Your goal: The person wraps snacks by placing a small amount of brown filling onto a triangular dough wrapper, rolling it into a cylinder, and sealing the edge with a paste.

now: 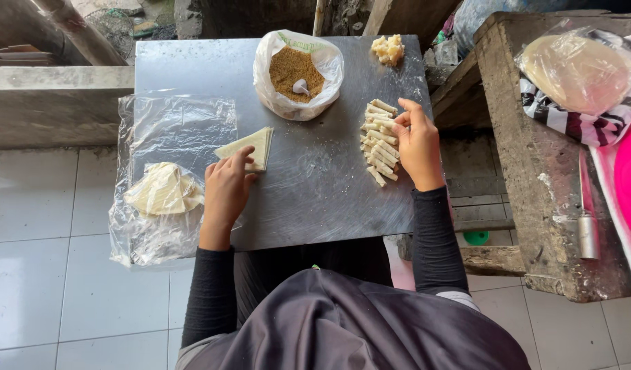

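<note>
left hand (226, 186): fingers flat on triangular wrapper stack (249, 147), nothing pinched | right hand (417, 145): fingertips closed on 1 roll in roll pile (380, 140) | wrappers judged thin, limp, tearable: lifted by corner | crumb bag (296, 72) at desk (315, 192) far edge

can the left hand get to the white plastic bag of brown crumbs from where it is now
Probably yes: the left hand rests on the stack of pale triangular wrappers, and only bare grey metal tabletop lies between it and the white plastic bag of brown crumbs.

A dull, scuffed metal tabletop (315, 178) carries crinkled glossy plastic sheeting (171, 137), beside a rough, weathered wooden bench (528, 171) at right.
</note>
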